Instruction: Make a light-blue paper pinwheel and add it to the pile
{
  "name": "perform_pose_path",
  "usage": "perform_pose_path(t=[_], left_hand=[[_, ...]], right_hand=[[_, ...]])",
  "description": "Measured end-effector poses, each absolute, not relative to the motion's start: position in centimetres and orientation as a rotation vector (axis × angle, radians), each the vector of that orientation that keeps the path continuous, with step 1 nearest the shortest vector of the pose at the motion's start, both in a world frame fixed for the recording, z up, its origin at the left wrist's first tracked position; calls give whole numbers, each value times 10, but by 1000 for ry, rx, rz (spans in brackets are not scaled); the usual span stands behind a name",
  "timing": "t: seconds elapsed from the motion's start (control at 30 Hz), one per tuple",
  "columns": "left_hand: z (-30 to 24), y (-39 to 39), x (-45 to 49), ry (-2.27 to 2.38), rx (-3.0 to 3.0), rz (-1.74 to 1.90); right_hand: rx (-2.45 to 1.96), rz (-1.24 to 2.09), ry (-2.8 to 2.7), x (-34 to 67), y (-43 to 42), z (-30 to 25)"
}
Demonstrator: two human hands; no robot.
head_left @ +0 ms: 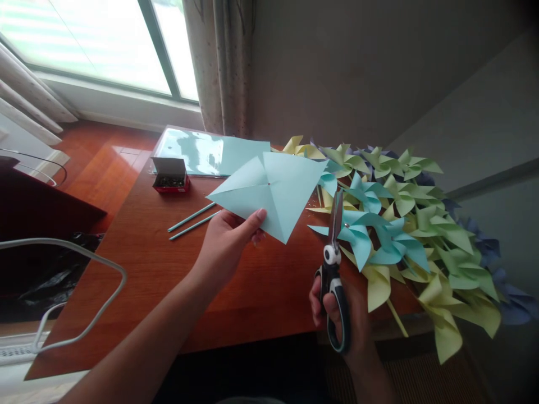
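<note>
nearest to me, the right hand point(343, 320) is closed round the black and grey handles of a pair of scissors point(334, 264), low at the near edge of the bench point(236, 292), the blades shut and pointing up and away. the left hand point(227, 241) reaches in from the near left and pinches the lower edge of a pale blue paper square point(273, 191), thumb on top, fingers underneath, holding it tilted above the wood. the square is creased along both diagonals, with a small dot where the folds meet. scissors and square are close but apart, the blade tips just right of the paper's corner.

the bench is glossy reddish-brown wood; its middle and near left are bare, so there is room there. the right side is crowded: a heap of paper pinwheels point(404, 224), blue, yellow-green and dark violet, spills over the near right edge and runs back along the wall.

beyond the left hand, two thin pale blue sticks point(193, 220) lie side by side on the wood. further back sits a small open red box point(170, 175) holding small dark bits i cannot make out, and behind it a flat stack of blue paper sheets point(206, 151) in clear, shiny wrap near the far edge.

on the left a white wire frame point(84, 292) stands off the bench, and farthest off are a patterned curtain point(219, 62) and a bright window point(96, 39). no writing is legible anywhere.
</note>
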State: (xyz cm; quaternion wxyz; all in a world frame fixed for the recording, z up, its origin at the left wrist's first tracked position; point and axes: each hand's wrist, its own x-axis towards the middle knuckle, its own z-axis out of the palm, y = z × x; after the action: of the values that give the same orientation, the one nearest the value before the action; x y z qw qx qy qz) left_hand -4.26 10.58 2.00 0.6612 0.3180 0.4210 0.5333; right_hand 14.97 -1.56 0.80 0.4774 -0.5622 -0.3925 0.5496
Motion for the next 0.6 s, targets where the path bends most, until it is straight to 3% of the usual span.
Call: perform_pose_path(t=[0.27, 0.6], left_hand=[[21, 105, -44, 969, 772, 1282], [24, 101, -39, 1042, 870, 1277]], right_hand=[[-1513, 1613, -1092, 159, -47, 9], [-1442, 1697, -1174, 143, -33, 18]])
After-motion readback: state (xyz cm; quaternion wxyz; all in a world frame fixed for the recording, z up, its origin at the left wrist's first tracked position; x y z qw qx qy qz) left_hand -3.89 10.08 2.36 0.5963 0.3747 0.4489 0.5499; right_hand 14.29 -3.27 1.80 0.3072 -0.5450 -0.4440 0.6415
